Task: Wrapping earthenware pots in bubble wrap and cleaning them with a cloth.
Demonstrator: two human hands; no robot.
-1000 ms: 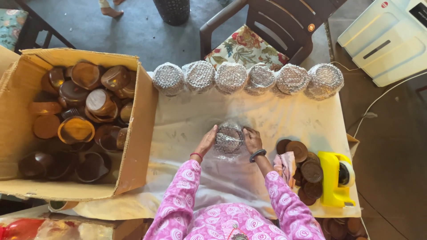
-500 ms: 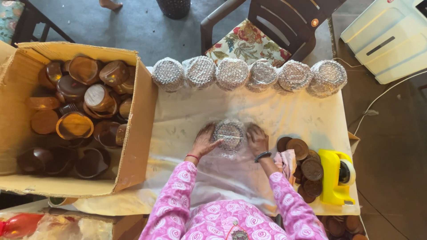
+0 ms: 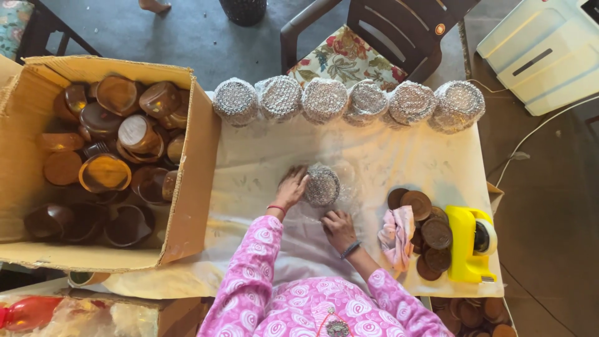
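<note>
A jar wrapped in bubble wrap (image 3: pixel 322 185) stands on a clear sheet of bubble wrap (image 3: pixel 368 163) spread over the table. My left hand (image 3: pixel 291 187) rests against the jar's left side, fingers curled on the wrap. Below the jar, my right hand (image 3: pixel 337 226) presses flat on the sheet, apart from the jar. Both sleeves are pink with white swirls.
Several wrapped jars (image 3: pixel 349 101) line the table's far edge. A cardboard box (image 3: pixel 193 187) of brown jars sits at left. Brown lids (image 3: pixel 430 224), a pink cloth (image 3: pixel 397 234) and a yellow tape dispenser (image 3: pixel 469 244) lie at right. A chair (image 3: pixel 399 37) stands beyond.
Both hands were cupped around the jar earlier. My right hand has dropped off it down onto the sheet, while the left stays on the jar's side.
</note>
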